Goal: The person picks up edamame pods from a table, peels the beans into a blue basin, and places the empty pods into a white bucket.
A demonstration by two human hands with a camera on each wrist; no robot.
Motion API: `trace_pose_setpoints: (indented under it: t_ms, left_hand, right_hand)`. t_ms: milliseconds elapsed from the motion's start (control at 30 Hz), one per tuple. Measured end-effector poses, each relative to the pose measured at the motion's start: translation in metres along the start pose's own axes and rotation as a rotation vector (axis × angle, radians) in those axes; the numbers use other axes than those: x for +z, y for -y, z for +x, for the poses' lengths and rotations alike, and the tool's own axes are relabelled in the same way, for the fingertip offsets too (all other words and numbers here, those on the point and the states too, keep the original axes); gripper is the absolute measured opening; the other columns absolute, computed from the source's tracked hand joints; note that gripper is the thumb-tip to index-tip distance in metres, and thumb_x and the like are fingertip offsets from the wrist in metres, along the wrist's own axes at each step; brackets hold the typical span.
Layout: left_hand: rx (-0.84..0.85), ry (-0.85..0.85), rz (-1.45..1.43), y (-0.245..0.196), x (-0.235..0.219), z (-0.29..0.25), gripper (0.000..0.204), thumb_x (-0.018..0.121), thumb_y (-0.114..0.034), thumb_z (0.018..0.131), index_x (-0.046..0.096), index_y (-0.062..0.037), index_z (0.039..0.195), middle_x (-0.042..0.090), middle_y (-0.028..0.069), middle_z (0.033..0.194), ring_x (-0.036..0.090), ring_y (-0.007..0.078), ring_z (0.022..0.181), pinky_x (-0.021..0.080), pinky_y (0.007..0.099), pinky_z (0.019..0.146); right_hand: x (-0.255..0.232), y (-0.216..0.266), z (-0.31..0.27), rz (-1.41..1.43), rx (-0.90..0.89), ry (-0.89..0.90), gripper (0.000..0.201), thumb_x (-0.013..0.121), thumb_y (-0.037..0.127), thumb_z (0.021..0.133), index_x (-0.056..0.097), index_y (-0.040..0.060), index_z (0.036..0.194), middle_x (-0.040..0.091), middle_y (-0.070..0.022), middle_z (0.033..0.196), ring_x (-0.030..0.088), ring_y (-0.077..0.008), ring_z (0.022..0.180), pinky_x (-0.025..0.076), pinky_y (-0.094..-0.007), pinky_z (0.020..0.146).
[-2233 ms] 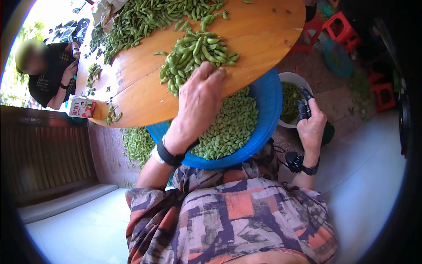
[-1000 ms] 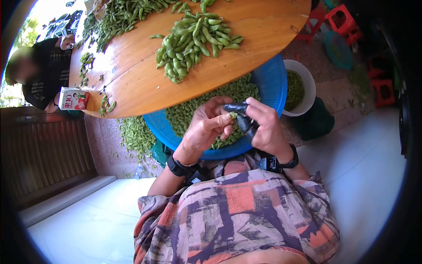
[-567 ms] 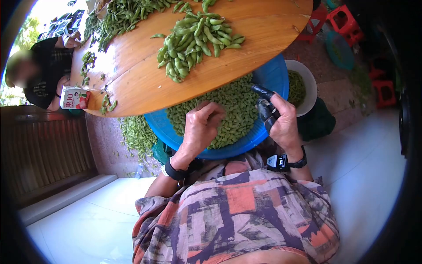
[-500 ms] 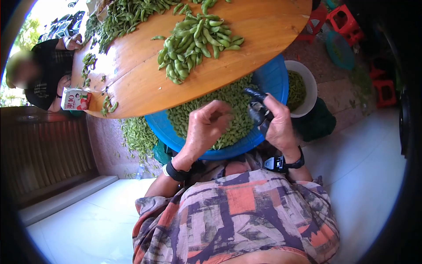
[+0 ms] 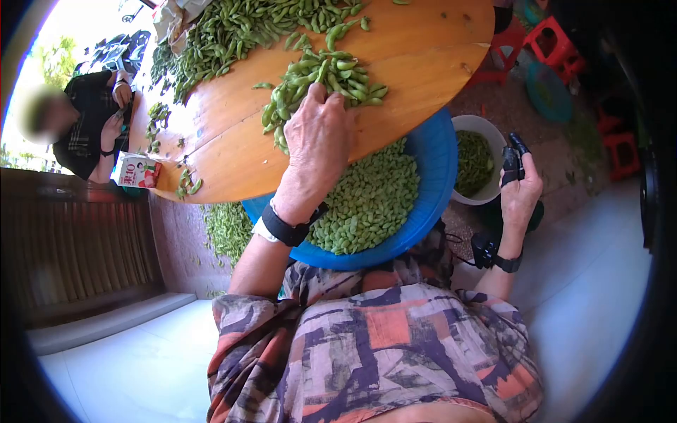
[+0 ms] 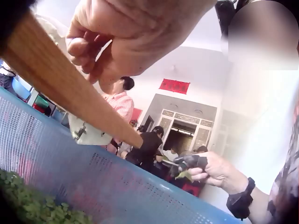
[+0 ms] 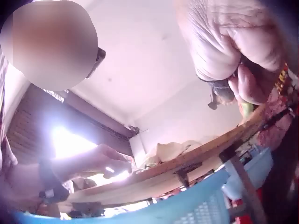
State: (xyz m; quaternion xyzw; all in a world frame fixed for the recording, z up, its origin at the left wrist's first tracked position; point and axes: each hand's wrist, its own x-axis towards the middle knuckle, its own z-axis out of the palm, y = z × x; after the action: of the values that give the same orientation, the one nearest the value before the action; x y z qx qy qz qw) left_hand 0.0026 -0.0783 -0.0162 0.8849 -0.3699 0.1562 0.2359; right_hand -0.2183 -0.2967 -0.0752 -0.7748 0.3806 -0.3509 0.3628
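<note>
My left hand (image 5: 319, 134) reaches over the wooden table, its fingers bent down into a small heap of green edamame pods (image 5: 293, 84). Those fingertips are hidden among the pods in the head view. In the left wrist view, the left hand (image 6: 135, 35) shows curled fingers above the table edge. Off to the right, my right hand (image 5: 520, 194) is raised beside a white bucket (image 5: 462, 199), with black covers on some fingers. A green edamame pod (image 6: 184, 176) sticks out from its pinched fingers in the left wrist view. Shelled beans (image 5: 374, 201) fill much of the blue basin (image 5: 441, 162) below.
A larger pile of pods (image 5: 243, 35) lies at the back of the table (image 5: 416, 56). A carton (image 5: 137, 170) stands at its left end, near a seated person (image 5: 88, 120). Red stools (image 5: 553, 46) are at right; loose pods or shells (image 5: 229, 229) lie on the floor.
The hands have parted from over the basin. My left hand has gone forward to the pods on the table; my right hand has moved right, beside the white bucket.
</note>
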Motion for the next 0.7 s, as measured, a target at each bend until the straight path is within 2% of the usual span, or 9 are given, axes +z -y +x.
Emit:
trace_pose_setpoints:
  t_ms: [167, 200, 300, 400, 467, 533, 567, 633, 700]
  left_hand:
    - [-0.099, 0.075, 0.052, 0.007, -0.01, 0.003, 0.015, 0.069, -0.015, 0.079, 0.068, -0.0021, 0.085, 0.059, 0.0146, 0.09, 0.061, 0.0349, 0.084, 0.049, 0.0446, 0.074]
    - [-0.121, 0.154, 0.044, 0.014, -0.017, 0.002, 0.013, 0.066, -0.009, 0.077, 0.063, -0.0014, 0.087, 0.057, 0.0164, 0.098, 0.062, 0.0372, 0.088, 0.051, 0.0474, 0.075]
    - [-0.052, 0.105, 0.037, 0.014, -0.037, -0.004, 0.018, 0.066, -0.006, 0.076, 0.059, -0.0011, 0.093, 0.056, 0.017, 0.102, 0.061, 0.0384, 0.09, 0.051, 0.0482, 0.074]
    - [-0.082, 0.121, -0.049, 0.012, -0.047, -0.014, 0.018, 0.064, -0.002, 0.078, 0.056, -0.0003, 0.093, 0.062, 0.0161, 0.091, 0.062, 0.0391, 0.082, 0.05, 0.047, 0.071]
    - [-0.112, 0.137, -0.126, 0.013, -0.045, -0.022, 0.016, 0.064, 0.0, 0.078, 0.057, 0.0002, 0.092, 0.064, 0.0159, 0.085, 0.064, 0.0375, 0.076, 0.051, 0.0443, 0.067]
    - [-0.258, 0.086, -0.473, 0.018, -0.037, -0.032, 0.012, 0.067, 0.001, 0.081, 0.061, -0.0008, 0.091, 0.066, 0.0087, 0.071, 0.063, 0.0224, 0.061, 0.049, 0.0331, 0.057]
    - [-0.262, 0.09, -0.477, 0.015, -0.037, -0.038, 0.012, 0.067, 0.001, 0.081, 0.061, -0.0008, 0.091, 0.066, 0.0087, 0.071, 0.063, 0.0224, 0.061, 0.049, 0.0331, 0.057]
    - [-0.503, 0.332, -1.136, 0.003, -0.036, -0.053, 0.01, 0.071, 0.0, 0.084, 0.064, -0.0029, 0.09, 0.064, 0.0008, 0.069, 0.056, 0.007, 0.058, 0.044, 0.022, 0.052]
    - [-0.529, 0.354, -1.22, -0.005, -0.025, -0.069, 0.006, 0.069, -0.001, 0.088, 0.064, -0.0034, 0.091, 0.061, -0.0039, 0.07, 0.055, 0.0027, 0.06, 0.043, 0.0187, 0.052]
  right_hand:
    - [0.005, 0.01, -0.006, -0.027, -0.054, 0.074, 0.024, 0.059, 0.006, 0.092, 0.064, -0.0026, 0.113, 0.07, -0.0138, 0.089, 0.06, -0.0112, 0.08, 0.05, -0.0293, 0.073]
    - [0.01, 0.013, -0.011, -0.02, -0.049, 0.129, 0.023, 0.059, 0.005, 0.091, 0.064, -0.0026, 0.113, 0.069, -0.0144, 0.087, 0.059, -0.0112, 0.078, 0.05, -0.0294, 0.073]
    - [0.021, 0.039, -0.019, 0.093, -0.018, 0.249, 0.024, 0.058, 0.0, 0.088, 0.065, -0.0014, 0.11, 0.064, -0.014, 0.08, 0.056, -0.0111, 0.075, 0.048, -0.0294, 0.071]
    - [0.034, 0.057, -0.027, 0.206, -0.019, 0.525, 0.025, 0.056, -0.003, 0.085, 0.065, -0.0006, 0.107, 0.06, -0.009, 0.074, 0.053, -0.0105, 0.073, 0.047, -0.0289, 0.071]
    - [0.047, 0.066, -0.034, 0.307, -0.086, 0.615, 0.024, 0.056, 0.0, 0.087, 0.065, 0.0004, 0.109, 0.053, -0.0052, 0.069, 0.048, -0.0085, 0.067, 0.044, -0.0274, 0.062]
    - [0.056, 0.077, -0.039, 0.395, -0.062, 0.719, 0.023, 0.058, 0.004, 0.088, 0.065, 0.0015, 0.11, 0.048, -0.0018, 0.068, 0.044, -0.0056, 0.063, 0.039, -0.0248, 0.057]
    - [0.059, 0.086, -0.042, 0.471, -0.022, 0.765, 0.022, 0.059, 0.006, 0.089, 0.065, 0.002, 0.11, 0.046, 0.0005, 0.067, 0.041, -0.004, 0.062, 0.037, -0.0233, 0.055]
    - [0.064, 0.097, -0.045, 0.541, 0.068, 0.83, 0.021, 0.06, 0.011, 0.091, 0.066, 0.0013, 0.109, 0.049, 0.0035, 0.067, 0.043, -0.0017, 0.06, 0.036, -0.0209, 0.052]
    - [0.065, 0.104, -0.047, 0.843, 0.287, 0.973, 0.021, 0.058, 0.015, 0.092, 0.066, 0.0006, 0.106, 0.051, 0.005, 0.065, 0.044, -0.0007, 0.057, 0.037, -0.0192, 0.05]
